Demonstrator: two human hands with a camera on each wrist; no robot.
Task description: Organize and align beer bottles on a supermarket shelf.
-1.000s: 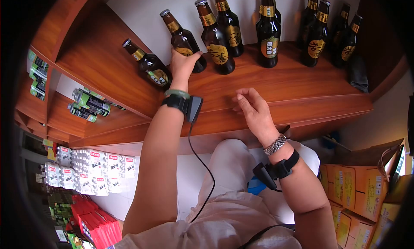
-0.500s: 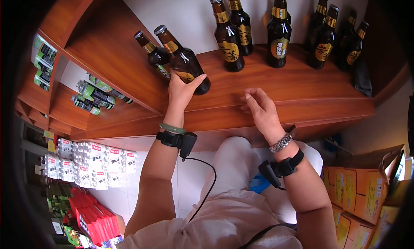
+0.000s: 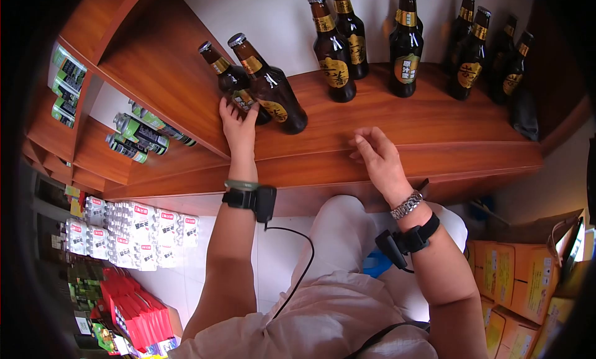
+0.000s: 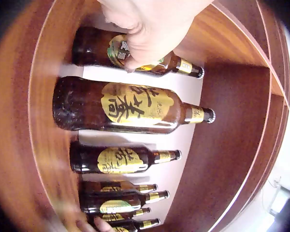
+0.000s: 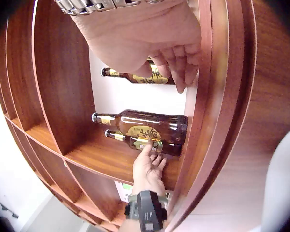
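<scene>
My left hand (image 3: 238,128) is at the leftmost brown beer bottle (image 3: 236,82), its thumb (image 4: 144,50) over the bottle's green-and-gold label and its fingers beside the lower body. Just right of that bottle stands another beer bottle (image 3: 273,92) with a yellow label, partly overlapping it in the head view. My right hand (image 3: 380,157) hovers in front of the shelf edge, fingers loosely curled and holding nothing. Farther right stand more bottles, including a yellow-labelled beer bottle (image 3: 335,67) and a white-lettered beer bottle (image 3: 406,58).
The bottles stand on a curved wooden shelf (image 3: 372,110) against a white back wall. Several more beer bottles (image 3: 470,67) and a dark cloth-like item (image 3: 525,122) are at its right end. Green-and-black cans (image 3: 139,132) fill left compartments. Orange boxes (image 3: 528,278) and white packs (image 3: 139,235) flank me.
My left hand has brought the yellow-labelled bottle forward and left, next to the leftmost bottle, let it go and shifted to the leftmost one. My right hand has barely moved.
</scene>
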